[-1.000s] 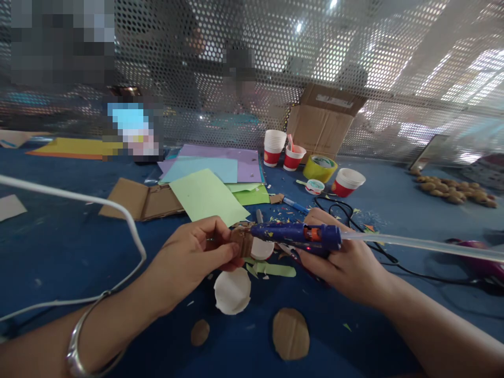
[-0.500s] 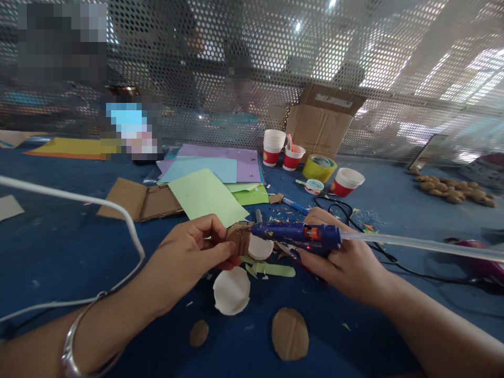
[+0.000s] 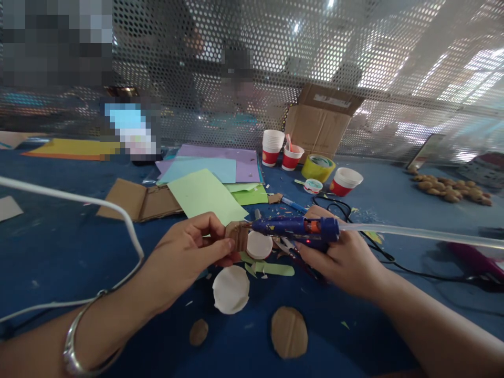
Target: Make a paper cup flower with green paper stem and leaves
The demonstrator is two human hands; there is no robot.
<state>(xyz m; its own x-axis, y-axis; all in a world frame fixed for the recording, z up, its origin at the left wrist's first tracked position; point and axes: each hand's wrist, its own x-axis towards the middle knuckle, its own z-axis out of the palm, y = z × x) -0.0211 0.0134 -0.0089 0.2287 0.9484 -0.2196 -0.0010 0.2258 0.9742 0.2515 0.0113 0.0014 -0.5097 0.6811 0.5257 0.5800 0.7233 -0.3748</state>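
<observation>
Head view: a perforated screen (image 3: 165,58) stands along the back, and in front of it spreads a blue table (image 3: 59,262). Coloured sheets lie piled near the middle, a pale green sheet (image 3: 207,194) on top, and behind, to the right, a cardboard box (image 3: 318,126) rests close to the screen. The left hand (image 3: 185,247) pinches its work between thumb and fingers; the right hand (image 3: 342,257) is wrapped around a blue glue gun (image 3: 291,227), though whether a finger presses the trigger cannot be seen. Smaller than these are the stacked paper cups (image 3: 273,147) by the box. Near the front edge lie a large cardboard round (image 3: 289,332) and a ragged white piece (image 3: 231,290), both untouched. Smaller again is the cardboard piece (image 3: 237,239) in the left fingers, raised between the hands, and least of the cut shapes is a small cardboard round (image 3: 199,332) lying apart. Smallest of all is the nozzle tip at the held piece's upper edge, touching or nearly so; I judge the step to be laying glue there, which calls for a steady right wrist, an even squeeze and left fingertips clear of a tip that is probably hot
</observation>
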